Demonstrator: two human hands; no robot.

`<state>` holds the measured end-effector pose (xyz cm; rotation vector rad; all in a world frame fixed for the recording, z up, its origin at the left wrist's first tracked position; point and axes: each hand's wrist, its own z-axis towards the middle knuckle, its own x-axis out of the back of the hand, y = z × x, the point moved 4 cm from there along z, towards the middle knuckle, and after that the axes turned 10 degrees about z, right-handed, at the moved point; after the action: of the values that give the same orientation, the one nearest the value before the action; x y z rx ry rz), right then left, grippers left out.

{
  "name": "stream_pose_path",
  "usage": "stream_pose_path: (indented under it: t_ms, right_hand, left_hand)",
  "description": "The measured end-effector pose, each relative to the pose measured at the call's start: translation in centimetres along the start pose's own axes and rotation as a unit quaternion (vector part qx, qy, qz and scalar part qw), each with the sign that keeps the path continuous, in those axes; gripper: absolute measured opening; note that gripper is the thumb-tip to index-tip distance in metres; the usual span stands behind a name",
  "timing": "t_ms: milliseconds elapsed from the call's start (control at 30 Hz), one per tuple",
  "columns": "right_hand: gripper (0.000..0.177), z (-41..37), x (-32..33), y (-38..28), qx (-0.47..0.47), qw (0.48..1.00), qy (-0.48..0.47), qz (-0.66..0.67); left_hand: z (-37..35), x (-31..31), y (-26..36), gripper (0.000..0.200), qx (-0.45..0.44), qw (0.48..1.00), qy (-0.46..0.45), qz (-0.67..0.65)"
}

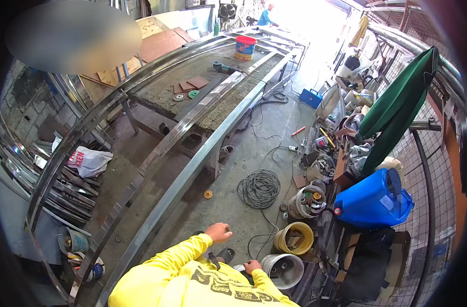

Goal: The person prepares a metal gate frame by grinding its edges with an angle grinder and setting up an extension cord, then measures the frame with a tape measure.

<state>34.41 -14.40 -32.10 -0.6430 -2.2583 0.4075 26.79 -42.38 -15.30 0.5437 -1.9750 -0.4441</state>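
Observation:
My left hand, at the end of a yellow sleeve, hangs over the concrete floor left of the coiled cable. Its fingers are curled closed and nothing shows in them. Lower and to the right, my right hand is held near my body, also closed, beside a white bucket. No held object shows there. Long metal bars, one a grey beam, run past my left side. A worktable carries an angle grinder, reddish squares, discs and a red-topped bucket.
A yellow bucket, a bucket of discs and a blue jerrycan stand on the right. Green cloth hangs above. Cables cross the floor near a blue box. Another person is at the far end.

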Motion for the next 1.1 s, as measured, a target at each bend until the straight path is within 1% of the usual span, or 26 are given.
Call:
stream_pose_path:
  t_ms: [100,200,267,367,400,500,633,733,833,867,967,1067,1100]
  right_hand:
    - [0.037,-0.5,0.2,-2.0,0.002,0.999,-0.03,-0.03]
    - [0.036,0.0,0.4,-3.4,-0.016,0.998,-0.063,-0.027]
    - [0.035,-1.0,1.7,-6.6,-0.041,0.995,-0.09,-0.013]
    - [0.034,1.6,0.7,-6.7,-0.01,0.996,-0.089,-0.026]
    - [0.034,2.2,0.4,-7.1,0.037,0.997,-0.047,-0.057]
    - [0.034,3.8,-0.9,-8.4,0.005,0.997,-0.063,-0.033]
    - [0.034,2.7,-1.6,-12.5,0.025,0.992,-0.099,-0.074]
    - [0.034,1.6,-3.3,-14.1,-0.003,0.991,-0.122,-0.056]
    - [0.034,3.0,-6.1,-13.7,0.045,0.981,-0.116,-0.148]
    - [0.033,3.2,-6.7,-13.9,0.064,0.974,-0.139,-0.169]
    - [0.035,3.4,-7.8,-14.2,0.062,0.967,-0.153,-0.194]
    - [0.037,3.6,-7.9,-14.7,0.044,0.966,-0.161,-0.196]
    - [0.037,3.7,-7.9,-15.0,0.049,0.965,-0.161,-0.2]
  left_hand:
    - [-0.9,0.5,-0.7,0.037,0.002,1.0,0.017,-0.016]
    - [-1.5,1.3,-1.8,0.037,0.001,0.999,0.037,-0.039]
    - [-2.1,2.4,-2.1,0.037,-0.006,0.997,0.05,-0.056]
    - [-3.2,4.1,-3.0,0.036,0.009,0.995,0.061,-0.082]
    - [-3.3,4.3,-3.7,0.036,0.011,0.994,0.062,-0.085]
    - [-3.5,4.1,-5.7,0.037,0.01,0.994,0.064,-0.084]
    - [-4.0,3.9,-7.6,0.037,0.009,0.994,0.065,-0.082]
    - [-4.4,4.0,-8.6,0.038,0.015,0.994,0.065,-0.088]
    - [-4.7,4.5,-9.5,0.038,0.016,0.993,0.069,-0.099]
    - [-4.9,4.6,-9.8,0.038,0.014,0.992,0.072,-0.104]
    - [-5.8,5.4,-10.2,0.037,0.032,0.99,0.066,-0.117]
    - [-6.4,5.9,-10.9,0.035,0.024,0.987,0.094,-0.126]
    - [-6.6,6.1,-11.1,0.035,0.025,0.988,0.086,-0.128]
